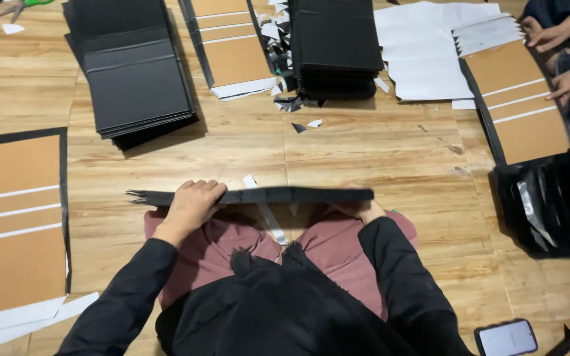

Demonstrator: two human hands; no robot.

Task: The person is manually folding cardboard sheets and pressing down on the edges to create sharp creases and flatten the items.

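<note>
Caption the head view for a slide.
Seated on a wooden floor, both hands, left hand and right hand, hold a flat black cardboard panel edge-on.

A light wooden plank floor (pixel 377 151) carries everything. On it lie two stacks of black boards (pixel 133 72) (pixel 334 46), brown card panels edged in black (pixel 18 224) (pixel 232 53) (pixel 526 105), white paper sheets (pixel 423 53), black and white offcuts (pixel 305 125), what looks like a phone (pixel 506 338), and green-handled scissors (pixel 24 5).

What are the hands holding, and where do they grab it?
A flat black board: the left hand grips its top edge near the left end, the right hand under the right end.
</note>
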